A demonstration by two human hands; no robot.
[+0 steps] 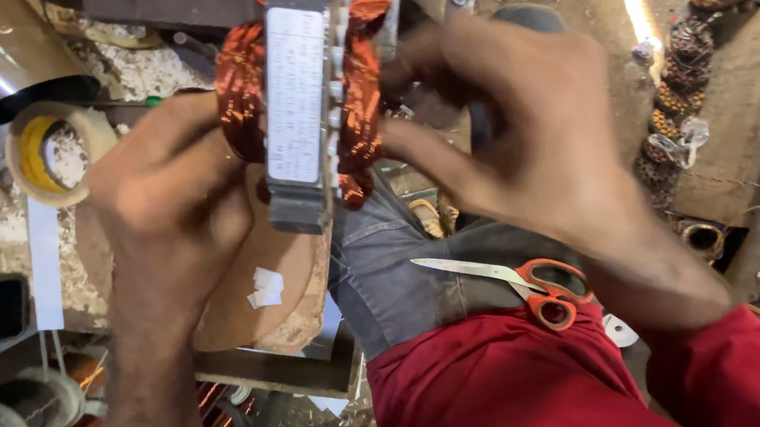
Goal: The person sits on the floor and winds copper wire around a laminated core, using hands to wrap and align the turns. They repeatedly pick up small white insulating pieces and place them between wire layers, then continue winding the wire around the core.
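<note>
We are holding a motor stator (300, 111) up in the middle of the view, well above the lap, with its long axis running near to far so that its grey laminated edge and the pale label on it are facing us. Copper windings (242, 89) are bulging out on its left and right sides. Our left hand (166, 199) is sitting to the left of the stator and a little nearer, fingers curled shut round the left winding and the core's edge, bearing its weight. Our right hand (528, 139) is coming in from the right, blurred; its fingers (420, 152) are reaching leftward and touching the right-hand winding, partly closed, though we are not able to tell whether they are pinching a wire or only pressing on the coil. So the stator is lying left of the right fingertips and right of the left palm, pinned between the two, with the left hand the nearer and firmer of the pair.

Orange-handled scissors (521, 279) are resting on our lap below the right wrist, blades pointing left. A roll of tape (50, 154) is lying at the far left, and spools of copper wire (44, 421) are standing near left
</note>
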